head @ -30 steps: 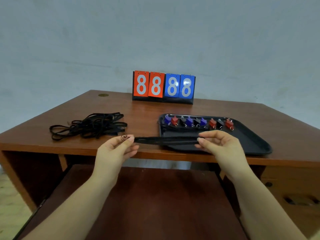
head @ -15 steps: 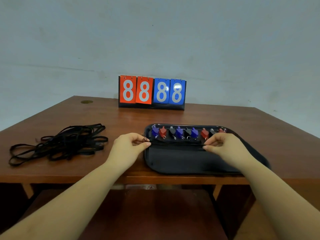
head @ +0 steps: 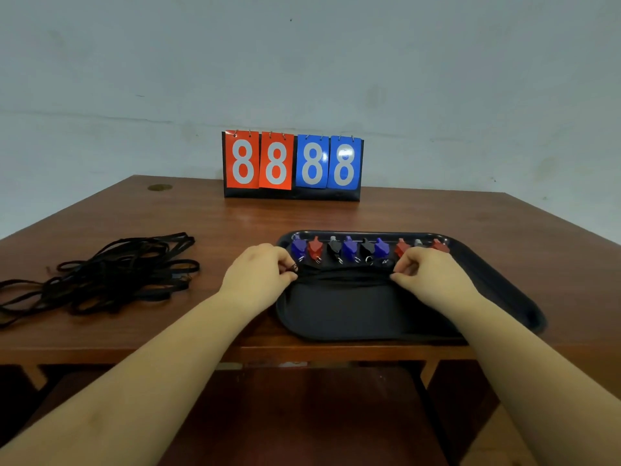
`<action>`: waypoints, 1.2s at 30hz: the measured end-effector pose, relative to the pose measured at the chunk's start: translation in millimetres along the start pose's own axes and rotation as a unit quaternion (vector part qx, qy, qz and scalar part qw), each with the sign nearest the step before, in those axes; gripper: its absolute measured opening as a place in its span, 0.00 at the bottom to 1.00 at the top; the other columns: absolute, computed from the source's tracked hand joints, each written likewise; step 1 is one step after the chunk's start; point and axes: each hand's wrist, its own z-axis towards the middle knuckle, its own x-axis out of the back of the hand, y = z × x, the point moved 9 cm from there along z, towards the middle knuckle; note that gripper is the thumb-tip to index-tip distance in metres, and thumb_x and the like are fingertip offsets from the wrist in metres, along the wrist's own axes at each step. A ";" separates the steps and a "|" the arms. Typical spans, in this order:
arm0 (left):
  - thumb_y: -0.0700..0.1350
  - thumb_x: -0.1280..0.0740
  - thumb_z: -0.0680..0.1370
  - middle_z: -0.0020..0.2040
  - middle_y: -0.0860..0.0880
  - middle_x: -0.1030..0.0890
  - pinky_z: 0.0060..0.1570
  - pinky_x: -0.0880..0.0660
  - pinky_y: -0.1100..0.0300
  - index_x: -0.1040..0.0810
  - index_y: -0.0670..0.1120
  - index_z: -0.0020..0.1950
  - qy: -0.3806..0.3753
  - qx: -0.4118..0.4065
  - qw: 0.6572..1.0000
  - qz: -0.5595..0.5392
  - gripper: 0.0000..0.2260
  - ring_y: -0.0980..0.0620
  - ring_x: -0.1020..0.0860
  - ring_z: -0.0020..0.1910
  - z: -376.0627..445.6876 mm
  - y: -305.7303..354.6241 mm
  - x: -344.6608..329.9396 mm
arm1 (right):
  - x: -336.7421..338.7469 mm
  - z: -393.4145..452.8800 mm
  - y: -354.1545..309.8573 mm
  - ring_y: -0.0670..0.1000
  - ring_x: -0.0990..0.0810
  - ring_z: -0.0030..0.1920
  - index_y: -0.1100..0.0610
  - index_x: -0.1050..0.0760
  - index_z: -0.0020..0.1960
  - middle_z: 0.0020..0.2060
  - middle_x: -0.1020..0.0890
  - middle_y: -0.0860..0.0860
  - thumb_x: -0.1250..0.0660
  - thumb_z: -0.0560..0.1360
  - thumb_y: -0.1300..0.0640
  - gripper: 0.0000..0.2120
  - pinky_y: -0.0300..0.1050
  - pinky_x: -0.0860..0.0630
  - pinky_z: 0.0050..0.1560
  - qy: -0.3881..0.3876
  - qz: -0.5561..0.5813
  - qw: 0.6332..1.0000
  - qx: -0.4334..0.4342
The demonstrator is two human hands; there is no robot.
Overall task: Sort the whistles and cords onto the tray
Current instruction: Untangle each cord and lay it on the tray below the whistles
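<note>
A black tray (head: pixel 353 317) lies on the brown table, right of centre. Along its far edge stands a row of several whistles (head: pixel 349 248) in blue, red and black. A folded black cord (head: pixel 342 275) is stretched flat across the tray just in front of the whistles. My left hand (head: pixel 258 274) pinches its left end, where a small metal ring shows. My right hand (head: pixel 426 274) pinches its right end. A tangled pile of black cords (head: pixel 100 274) lies on the table to the left.
A flip scoreboard (head: pixel 292 164) showing red 88 and blue 88 stands at the back of the table (head: pixel 235 223). A lower wooden surface (head: pixel 285 415) sits under the table's front edge. A plain wall is behind.
Both hands carried the stretched cord from the table's front edge forward onto the tray and lowered it just in front of the whistle row.
</note>
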 end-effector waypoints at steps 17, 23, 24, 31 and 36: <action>0.49 0.33 0.76 0.56 0.53 0.24 0.55 0.30 0.59 0.20 0.52 0.56 0.067 0.081 0.994 -0.011 0.10 0.55 0.25 0.53 -67.4 -101.1 94.3 | -6.5 -57.8 -122.5 0.42 0.26 0.41 0.48 0.23 0.52 0.46 0.21 0.43 0.33 0.74 0.50 0.07 0.38 0.30 0.44 0.018 -0.012 0.988 0.156; 0.49 0.32 0.75 0.53 0.56 0.24 0.60 0.31 0.56 0.19 0.53 0.54 0.059 0.080 0.995 0.001 0.08 0.53 0.26 0.58 -85.1 -136.6 110.7 | -57.6 -76.5 -207.8 0.43 0.24 0.47 0.48 0.24 0.53 0.49 0.21 0.44 0.33 0.75 0.49 0.09 0.40 0.26 0.51 -0.041 0.016 0.972 0.229; 0.49 0.32 0.75 0.53 0.56 0.24 0.61 0.31 0.56 0.19 0.53 0.54 0.057 0.077 0.995 -0.003 0.08 0.53 0.26 0.58 -87.4 -139.0 110.5 | -67.6 -78.6 -218.9 0.44 0.24 0.50 0.48 0.24 0.54 0.51 0.22 0.45 0.33 0.74 0.48 0.10 0.42 0.25 0.53 -0.051 0.020 0.970 0.236; 0.52 0.33 0.75 0.55 0.56 0.24 0.63 0.34 0.58 0.20 0.54 0.55 0.047 0.050 0.998 -0.002 0.10 0.54 0.28 0.58 -90.2 -148.1 100.5 | -121.1 -69.9 -260.2 0.52 0.26 0.59 0.48 0.31 0.67 0.61 0.27 0.49 0.34 0.75 0.48 0.22 0.48 0.27 0.60 -0.069 0.040 0.976 0.204; 0.52 0.33 0.75 0.53 0.56 0.24 0.62 0.38 0.63 0.20 0.53 0.54 0.097 0.049 0.994 0.001 0.09 0.55 0.29 0.57 -91.7 -152.4 103.5 | -136.5 -54.3 -259.4 0.53 0.25 0.57 0.50 0.25 0.59 0.57 0.26 0.51 0.34 0.75 0.48 0.14 0.48 0.26 0.58 -0.057 0.032 0.988 0.141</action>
